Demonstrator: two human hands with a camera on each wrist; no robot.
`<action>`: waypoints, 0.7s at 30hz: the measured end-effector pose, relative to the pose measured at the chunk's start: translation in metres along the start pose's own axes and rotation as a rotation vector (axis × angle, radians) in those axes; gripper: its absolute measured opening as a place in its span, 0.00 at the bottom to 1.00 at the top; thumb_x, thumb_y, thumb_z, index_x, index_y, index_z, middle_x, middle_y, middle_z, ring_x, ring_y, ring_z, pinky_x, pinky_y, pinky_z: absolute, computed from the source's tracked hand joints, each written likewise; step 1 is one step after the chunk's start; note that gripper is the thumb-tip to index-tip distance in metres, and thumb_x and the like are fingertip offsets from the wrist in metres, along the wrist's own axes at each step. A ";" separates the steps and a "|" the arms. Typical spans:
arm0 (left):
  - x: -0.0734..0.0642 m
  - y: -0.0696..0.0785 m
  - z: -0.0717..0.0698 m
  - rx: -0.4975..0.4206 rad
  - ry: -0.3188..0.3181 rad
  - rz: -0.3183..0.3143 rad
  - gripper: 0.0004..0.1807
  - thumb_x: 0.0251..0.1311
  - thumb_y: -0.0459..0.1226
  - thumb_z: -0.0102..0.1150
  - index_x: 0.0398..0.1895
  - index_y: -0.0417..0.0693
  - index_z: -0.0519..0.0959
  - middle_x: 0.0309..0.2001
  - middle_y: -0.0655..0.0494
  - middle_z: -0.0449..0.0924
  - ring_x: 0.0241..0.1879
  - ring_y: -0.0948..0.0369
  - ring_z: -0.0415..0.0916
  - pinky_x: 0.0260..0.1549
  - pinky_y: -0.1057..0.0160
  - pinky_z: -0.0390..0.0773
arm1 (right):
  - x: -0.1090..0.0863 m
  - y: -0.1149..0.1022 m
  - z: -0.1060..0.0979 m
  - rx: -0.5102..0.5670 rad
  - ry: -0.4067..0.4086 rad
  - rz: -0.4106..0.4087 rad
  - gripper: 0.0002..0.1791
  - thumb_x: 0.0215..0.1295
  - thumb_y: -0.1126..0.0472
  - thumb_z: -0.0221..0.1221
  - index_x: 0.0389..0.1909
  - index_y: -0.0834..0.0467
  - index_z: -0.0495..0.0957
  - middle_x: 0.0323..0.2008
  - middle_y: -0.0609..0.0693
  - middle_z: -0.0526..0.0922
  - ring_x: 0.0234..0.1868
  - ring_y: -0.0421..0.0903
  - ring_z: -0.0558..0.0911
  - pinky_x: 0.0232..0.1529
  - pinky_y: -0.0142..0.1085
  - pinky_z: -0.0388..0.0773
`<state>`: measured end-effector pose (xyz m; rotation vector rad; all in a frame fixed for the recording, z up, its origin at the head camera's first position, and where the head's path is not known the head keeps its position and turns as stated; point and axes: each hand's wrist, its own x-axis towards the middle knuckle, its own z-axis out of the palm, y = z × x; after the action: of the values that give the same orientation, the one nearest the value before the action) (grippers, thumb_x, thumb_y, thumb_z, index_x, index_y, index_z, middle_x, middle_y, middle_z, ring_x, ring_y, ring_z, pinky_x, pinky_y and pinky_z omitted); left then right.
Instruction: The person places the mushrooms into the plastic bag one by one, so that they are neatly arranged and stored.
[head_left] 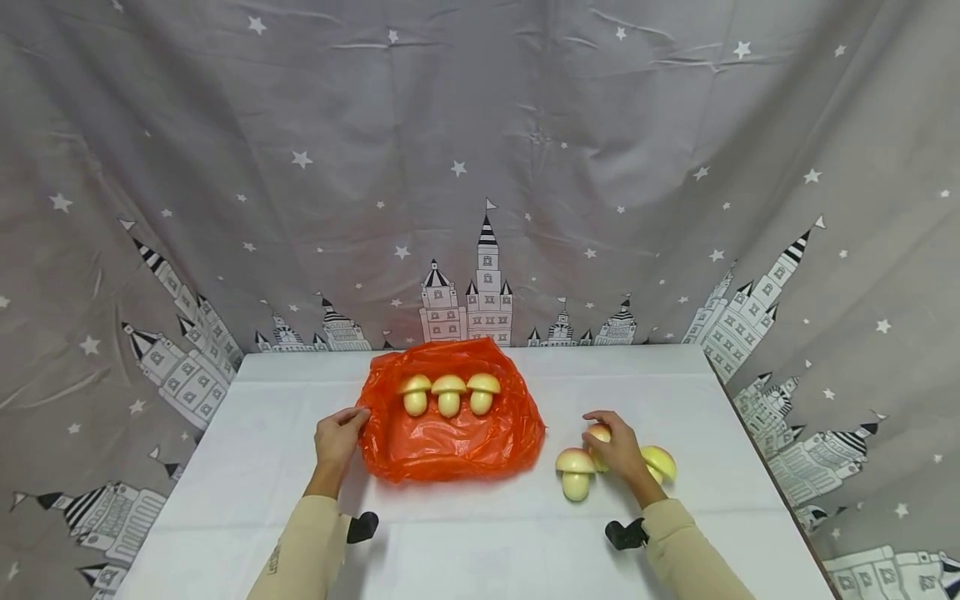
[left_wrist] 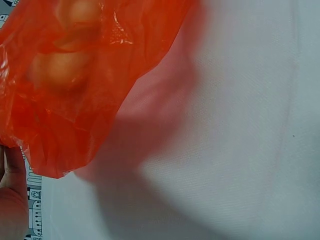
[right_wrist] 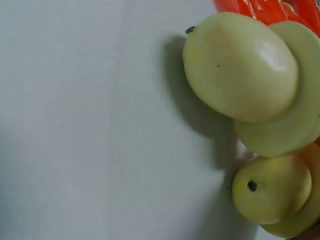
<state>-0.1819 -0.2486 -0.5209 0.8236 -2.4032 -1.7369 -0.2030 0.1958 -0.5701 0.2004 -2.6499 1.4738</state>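
Observation:
My left hand (head_left: 337,437) pinches the left edge of a red plastic bag (head_left: 450,450), whose mouth lies open. Three yellow toy mushrooms sit in a row inside it, the middle mushroom (head_left: 448,393) among them. In the left wrist view, fingers (left_wrist: 14,172) hold the bag's rim, and blurred mushrooms show through the film. To the right of the bag, my right hand (head_left: 619,450) has thumb and fingers round a yellow and pink toy mushroom (head_left: 600,432), partly hidden by the hand. The right wrist view shows this mushroom (right_wrist: 270,187) low at the right.
A toy mushroom (head_left: 575,473) stands just left of my right hand, large in the right wrist view. Another mushroom (head_left: 659,463) lies to the right, partly behind the wrist. The white table (head_left: 480,550) ends at a grey curtain (head_left: 570,167) printed with castles and stars.

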 end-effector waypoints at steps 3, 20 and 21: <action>0.000 0.000 0.000 0.005 0.002 0.008 0.20 0.69 0.40 0.53 0.54 0.33 0.77 0.50 0.37 0.77 0.45 0.53 0.73 0.33 0.77 0.73 | -0.001 0.003 0.001 -0.001 -0.014 0.040 0.13 0.58 0.68 0.65 0.44 0.65 0.80 0.47 0.61 0.81 0.53 0.58 0.77 0.56 0.51 0.70; -0.002 0.000 -0.001 0.009 -0.005 -0.003 0.20 0.70 0.40 0.53 0.55 0.32 0.77 0.53 0.35 0.76 0.48 0.50 0.73 0.50 0.61 0.77 | -0.002 0.006 -0.001 -0.001 -0.057 0.138 0.17 0.53 0.68 0.64 0.46 0.62 0.79 0.49 0.60 0.79 0.54 0.58 0.75 0.57 0.51 0.67; -0.002 0.000 -0.001 0.011 -0.004 -0.001 0.21 0.70 0.40 0.53 0.55 0.32 0.77 0.52 0.35 0.76 0.48 0.50 0.73 0.49 0.62 0.78 | -0.002 0.006 -0.002 -0.008 -0.058 0.131 0.17 0.53 0.68 0.64 0.46 0.63 0.79 0.50 0.61 0.79 0.55 0.58 0.75 0.57 0.52 0.67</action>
<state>-0.1802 -0.2488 -0.5203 0.8242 -2.4170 -1.7290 -0.2021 0.2002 -0.5742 0.0708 -2.7629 1.5174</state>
